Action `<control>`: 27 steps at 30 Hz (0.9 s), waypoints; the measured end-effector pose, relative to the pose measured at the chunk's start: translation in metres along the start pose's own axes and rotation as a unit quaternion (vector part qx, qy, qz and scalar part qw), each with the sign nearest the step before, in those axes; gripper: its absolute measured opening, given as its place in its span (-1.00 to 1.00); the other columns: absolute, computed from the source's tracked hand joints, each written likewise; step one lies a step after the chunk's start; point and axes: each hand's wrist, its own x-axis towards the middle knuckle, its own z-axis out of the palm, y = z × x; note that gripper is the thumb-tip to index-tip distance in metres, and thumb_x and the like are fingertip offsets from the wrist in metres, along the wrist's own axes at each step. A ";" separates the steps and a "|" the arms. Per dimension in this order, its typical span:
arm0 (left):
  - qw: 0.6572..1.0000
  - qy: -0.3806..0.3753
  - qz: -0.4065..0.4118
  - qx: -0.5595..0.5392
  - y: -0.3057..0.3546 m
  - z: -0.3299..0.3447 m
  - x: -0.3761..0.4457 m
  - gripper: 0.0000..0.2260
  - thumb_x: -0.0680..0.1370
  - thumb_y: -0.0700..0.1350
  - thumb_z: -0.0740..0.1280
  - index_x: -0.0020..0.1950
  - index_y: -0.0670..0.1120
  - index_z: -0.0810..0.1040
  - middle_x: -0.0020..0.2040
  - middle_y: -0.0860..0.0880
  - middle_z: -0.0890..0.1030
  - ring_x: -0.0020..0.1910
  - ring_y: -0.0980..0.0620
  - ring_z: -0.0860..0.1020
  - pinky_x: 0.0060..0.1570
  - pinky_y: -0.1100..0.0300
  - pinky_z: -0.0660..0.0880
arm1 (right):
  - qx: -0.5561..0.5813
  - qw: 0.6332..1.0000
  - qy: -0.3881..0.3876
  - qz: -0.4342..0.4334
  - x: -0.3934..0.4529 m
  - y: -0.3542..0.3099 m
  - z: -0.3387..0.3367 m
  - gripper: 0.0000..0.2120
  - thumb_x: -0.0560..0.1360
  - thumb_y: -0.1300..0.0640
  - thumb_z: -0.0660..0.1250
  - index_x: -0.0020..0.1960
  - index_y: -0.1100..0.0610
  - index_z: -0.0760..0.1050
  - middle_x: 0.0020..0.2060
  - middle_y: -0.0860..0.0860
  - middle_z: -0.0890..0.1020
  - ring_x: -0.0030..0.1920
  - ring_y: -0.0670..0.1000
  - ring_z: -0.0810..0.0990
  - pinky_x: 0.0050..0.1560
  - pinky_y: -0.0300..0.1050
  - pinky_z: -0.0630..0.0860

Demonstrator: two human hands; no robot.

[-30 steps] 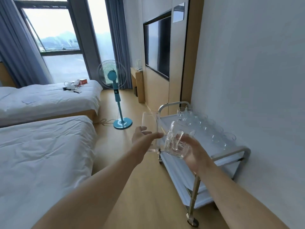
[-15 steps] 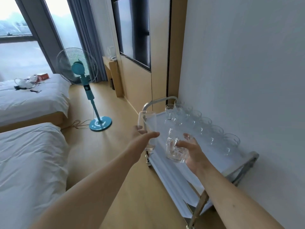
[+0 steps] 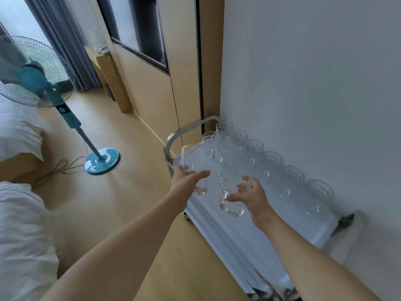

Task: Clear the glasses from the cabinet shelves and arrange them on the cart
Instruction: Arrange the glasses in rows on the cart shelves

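Head view shows the cart (image 3: 314,233) by the wall with a row of glasses (image 3: 271,168) already standing along its far side, next to the wall. The left hand (image 3: 186,181) grips a tall glass (image 3: 194,164) above the cart's near edge. The right hand (image 3: 252,197) holds a mug with a handle (image 3: 230,196) above the cart's top. These two are not put down yet. The cabinet is not in sight, so I cannot tell how many glasses are left there.

I see the cart (image 3: 256,216) top's near strip bare; the row of glasses (image 3: 271,161) blocks its wall side, handle (image 3: 184,132) bounds far end.
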 end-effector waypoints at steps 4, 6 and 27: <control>0.999 -0.043 -0.021 0.012 -0.004 0.003 0.058 -0.27 0.31 0.04 0.66 0.33 -0.05 0.35 0.16 -0.07 0.57 -0.02 -0.03 0.66 0.11 -0.10 0.63 | -0.021 0.999 0.047 0.014 0.035 0.011 0.016 0.03 -0.03 0.18 0.70 0.35 -0.02 0.33 0.12 0.03 0.56 0.12 -0.05 0.58 -0.07 -0.24 0.47; 0.996 -0.074 -0.026 0.033 -0.004 0.003 0.086 -0.26 0.31 0.07 0.66 0.35 -0.04 0.35 0.16 -0.06 0.57 0.02 -0.03 0.65 0.13 -0.09 0.62 | -0.028 0.996 0.084 0.017 0.053 0.018 0.025 0.02 0.00 0.23 0.72 0.35 -0.01 0.32 0.15 0.01 0.53 0.13 -0.01 0.59 -0.06 -0.21 0.49; 0.966 -0.168 -0.037 0.191 -0.030 0.017 0.230 -0.22 0.17 0.18 0.63 0.26 0.07 0.34 0.13 0.13 0.55 0.15 0.14 0.53 -0.07 0.17 0.49 | -0.214 0.946 0.237 0.061 0.167 0.036 0.038 0.09 0.06 0.18 0.72 0.46 -0.04 0.24 0.24 -0.04 0.43 0.23 -0.03 0.46 0.10 -0.16 0.37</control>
